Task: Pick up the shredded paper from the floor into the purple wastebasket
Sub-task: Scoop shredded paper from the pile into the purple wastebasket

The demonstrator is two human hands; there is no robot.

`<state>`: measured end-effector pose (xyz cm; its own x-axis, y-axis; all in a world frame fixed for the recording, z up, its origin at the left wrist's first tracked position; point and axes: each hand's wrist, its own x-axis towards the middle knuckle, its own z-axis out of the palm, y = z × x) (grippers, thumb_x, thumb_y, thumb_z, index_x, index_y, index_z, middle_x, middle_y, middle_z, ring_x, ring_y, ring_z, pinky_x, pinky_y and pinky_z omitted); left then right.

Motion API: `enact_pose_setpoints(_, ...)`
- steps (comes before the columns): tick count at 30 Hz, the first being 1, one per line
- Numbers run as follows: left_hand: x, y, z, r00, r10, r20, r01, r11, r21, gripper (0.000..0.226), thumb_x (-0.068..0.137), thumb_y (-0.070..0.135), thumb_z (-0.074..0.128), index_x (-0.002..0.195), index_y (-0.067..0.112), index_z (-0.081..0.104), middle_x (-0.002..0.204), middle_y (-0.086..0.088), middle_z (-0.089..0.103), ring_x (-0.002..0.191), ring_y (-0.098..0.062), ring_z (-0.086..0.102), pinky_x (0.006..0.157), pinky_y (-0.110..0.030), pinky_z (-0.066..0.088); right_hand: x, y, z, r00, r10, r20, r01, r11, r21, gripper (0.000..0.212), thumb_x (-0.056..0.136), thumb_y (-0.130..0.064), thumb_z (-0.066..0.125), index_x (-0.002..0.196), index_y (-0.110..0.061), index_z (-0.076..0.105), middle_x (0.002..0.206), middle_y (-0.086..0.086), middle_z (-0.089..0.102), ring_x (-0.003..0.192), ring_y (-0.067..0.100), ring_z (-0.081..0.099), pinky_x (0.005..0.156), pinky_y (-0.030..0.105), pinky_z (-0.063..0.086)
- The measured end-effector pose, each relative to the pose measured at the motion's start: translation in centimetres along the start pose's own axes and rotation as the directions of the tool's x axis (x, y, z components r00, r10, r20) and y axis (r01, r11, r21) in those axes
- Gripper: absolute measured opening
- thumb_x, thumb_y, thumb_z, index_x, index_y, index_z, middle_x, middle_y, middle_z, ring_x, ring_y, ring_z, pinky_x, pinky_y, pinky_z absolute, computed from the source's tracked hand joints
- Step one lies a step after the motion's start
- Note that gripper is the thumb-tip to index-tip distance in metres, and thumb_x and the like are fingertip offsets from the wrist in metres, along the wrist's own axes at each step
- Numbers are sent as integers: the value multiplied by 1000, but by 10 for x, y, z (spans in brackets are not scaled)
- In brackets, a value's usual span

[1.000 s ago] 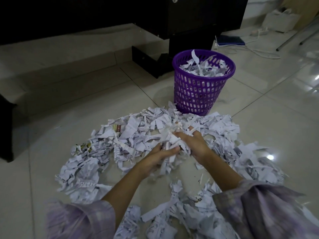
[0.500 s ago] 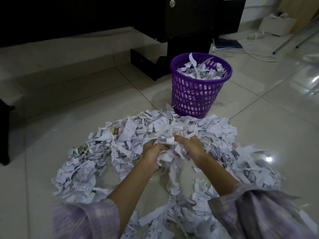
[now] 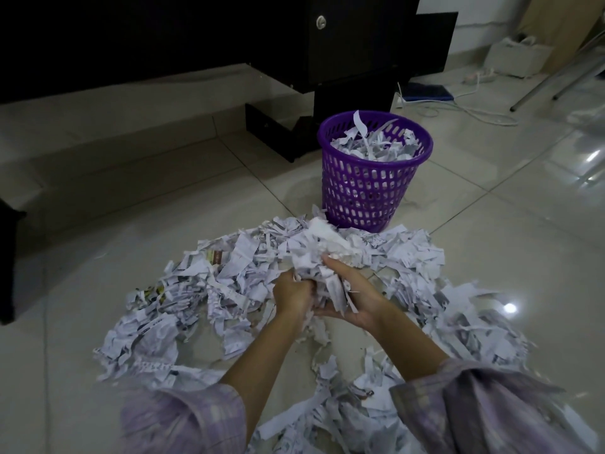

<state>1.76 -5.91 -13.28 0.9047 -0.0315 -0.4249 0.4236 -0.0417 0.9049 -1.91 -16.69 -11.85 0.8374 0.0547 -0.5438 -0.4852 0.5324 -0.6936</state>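
A wide spread of white shredded paper (image 3: 183, 306) lies on the tiled floor around my arms. Both hands hold one bunch of shreds (image 3: 322, 253) between them, raised a little above the pile. My left hand (image 3: 293, 294) grips the bunch from the left, and my right hand (image 3: 352, 296) cups it from below and the right, with fingers curled into the paper. The purple wastebasket (image 3: 370, 198) stands upright just beyond the pile, filled with shreds almost to its rim.
A black cabinet (image 3: 353, 40) and its base stand right behind the basket. White cables (image 3: 471, 109), a blue flat object and a white bag lie at the back right. Metal legs slant in at the far right. Bare tiles lie left of the pile.
My hands have closed around the bunch and lifted it off the pile, toward the basket. The camera has shifted slightly, so the basket appears lower in view.
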Motion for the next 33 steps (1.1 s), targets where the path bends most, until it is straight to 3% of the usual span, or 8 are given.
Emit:
enact_pose_setpoints(6, -5, 2, 12, 993, -18, 119, 11, 998, 65, 51, 68, 13, 68, 117, 18, 58, 113, -8, 67, 101, -28, 65, 91, -45, 54, -6, -15, -4, 993, -9, -114, 12, 1000, 25, 22, 96, -20, 53, 101, -4, 65, 97, 17, 69, 70, 22, 65, 67, 36, 56)
enact_pose_setpoints(9, 1, 9, 10, 967, -78, 242, 87, 996, -26, 55, 69, 5, 74, 119, 14, 52, 111, -8, 66, 99, -28, 66, 84, -40, 56, -5, -18, -15, 969, -51, -242, 38, 998, -56, 37, 97, -17, 50, 128, 3, 52, 134, 25, 53, 95, 29, 59, 92, 41, 48)
enact_pose_setpoints(13, 8, 39, 10, 906, -83, 416, 91, 996, -1, 47, 70, 5, 67, 117, 5, 59, 105, -13, 68, 85, -26, 66, 59, -25, 55, -10, -40, -24, 949, -113, -293, 84, 991, -108, 39, 97, -13, 50, 132, 6, 48, 138, 25, 50, 124, 40, 51, 92, 41, 47)
enact_pose_setpoints(18, 22, 90, 29, 882, -43, 470, -39, 986, 163, 81, 52, 34, 80, 126, 13, 55, 122, -10, 65, 110, -29, 63, 101, -47, 48, -14, -92, -23, 946, -184, -266, 169, 983, -76, 39, 97, -15, 51, 131, 4, 49, 132, 23, 55, 106, 34, 61, 83, 39, 52)
enact_pose_setpoints(23, 26, 158, 58, 876, 38, 482, -179, 952, 250, 35, 88, 33, 66, 114, 13, 55, 107, -5, 64, 95, -24, 63, 76, -39, 55, -14, -161, -19, 904, -323, -279, 299, 946, -125, 36, 94, -10, 55, 126, 8, 52, 115, 25, 62, 88, 32, 64, 63, 35, 58)
enact_pose_setpoints(27, 47, 204, 85, 881, 238, 408, -375, 878, 298, 50, 84, 42, 69, 119, 8, 58, 111, -6, 63, 101, -22, 61, 80, -31, 49, 4, -218, -22, 856, -419, -303, 360, 903, -233, 57, 88, -17, 66, 136, 1, 43, 115, 26, 63, 101, 37, 66, 88, 49, 55)
enact_pose_setpoints(30, 68, 233, 107, 888, 265, 376, -389, 869, 306, 41, 85, 37, 69, 104, 4, 54, 96, -8, 62, 85, -21, 60, 70, -29, 44, 14, -258, -18, 806, -497, -322, 382, 852, -359, 25, 92, -13, 60, 111, -3, 47, 83, 8, 59, 67, 15, 65, 60, 25, 58)
enact_pose_setpoints(33, 90, 253, 127, 902, 302, 309, -393, 870, 299, 23, 87, 22, 63, 78, 13, 44, 74, 0, 45, 70, -16, 51, 63, -28, 38, 33, -288, -23, 754, -545, -367, 354, 808, -471, 31, 84, -18, 71, 105, -6, 50, 103, 15, 64, 93, 29, 65, 85, 47, 56)
